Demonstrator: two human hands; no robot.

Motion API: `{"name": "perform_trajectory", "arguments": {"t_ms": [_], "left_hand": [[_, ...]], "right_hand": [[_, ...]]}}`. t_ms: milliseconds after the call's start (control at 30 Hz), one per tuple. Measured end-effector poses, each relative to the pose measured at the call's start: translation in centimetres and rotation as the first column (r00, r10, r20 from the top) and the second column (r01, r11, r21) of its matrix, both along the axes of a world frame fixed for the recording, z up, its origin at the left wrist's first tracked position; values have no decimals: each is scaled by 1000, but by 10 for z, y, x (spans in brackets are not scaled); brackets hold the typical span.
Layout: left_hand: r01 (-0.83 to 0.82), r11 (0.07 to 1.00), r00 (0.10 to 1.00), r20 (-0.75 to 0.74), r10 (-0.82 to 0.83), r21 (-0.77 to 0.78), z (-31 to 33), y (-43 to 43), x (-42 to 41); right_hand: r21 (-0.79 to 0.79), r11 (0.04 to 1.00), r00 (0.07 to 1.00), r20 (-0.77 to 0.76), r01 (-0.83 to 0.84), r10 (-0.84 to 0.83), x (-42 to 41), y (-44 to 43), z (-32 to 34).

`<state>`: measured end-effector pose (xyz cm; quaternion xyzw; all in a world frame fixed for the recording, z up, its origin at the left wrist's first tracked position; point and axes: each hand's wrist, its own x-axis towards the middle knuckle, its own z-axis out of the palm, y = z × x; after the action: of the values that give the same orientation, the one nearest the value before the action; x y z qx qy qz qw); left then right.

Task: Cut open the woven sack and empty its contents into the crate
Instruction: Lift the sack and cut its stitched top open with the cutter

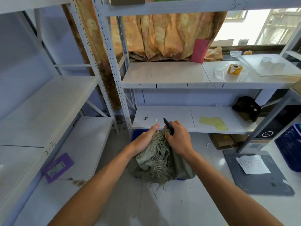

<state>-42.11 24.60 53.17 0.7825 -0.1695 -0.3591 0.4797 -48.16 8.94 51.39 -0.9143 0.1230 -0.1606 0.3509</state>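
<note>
A grey-green woven sack [156, 162] with frayed, stringy edges stands on the floor in the middle of the view, over a blue crate [137, 135] that shows only at its far left corner and a sliver near the sack's base. My left hand [144, 141] grips the bunched top of the sack on the left and pinches a thin white string. My right hand [178, 137] rests on the sack's top at the right and holds a black cutter [168, 126], its tip pointing up and away from me. The sack's contents are hidden.
White metal shelving stands to the left and straight ahead; the lowest front shelf [179, 118] hangs just beyond the sack. A dark grey board with paper [255, 170] lies on the floor at right, next to another blue crate [291, 147]. A purple card [57, 167] lies at left.
</note>
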Motion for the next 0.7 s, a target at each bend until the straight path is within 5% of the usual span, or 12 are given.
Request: {"name": "perform_trajectory", "arguments": {"t_ms": [433, 700], "left_hand": [[-181, 981, 908, -394, 140, -69, -15, 1, 5], [-273, 947, 950, -201, 238, -171, -18, -12, -16]], "right_hand": [[-36, 994, 992, 67, 105, -103, -3, 15, -13], [150, 989, 1000, 2, -14, 13, -6, -8, -2]]}}
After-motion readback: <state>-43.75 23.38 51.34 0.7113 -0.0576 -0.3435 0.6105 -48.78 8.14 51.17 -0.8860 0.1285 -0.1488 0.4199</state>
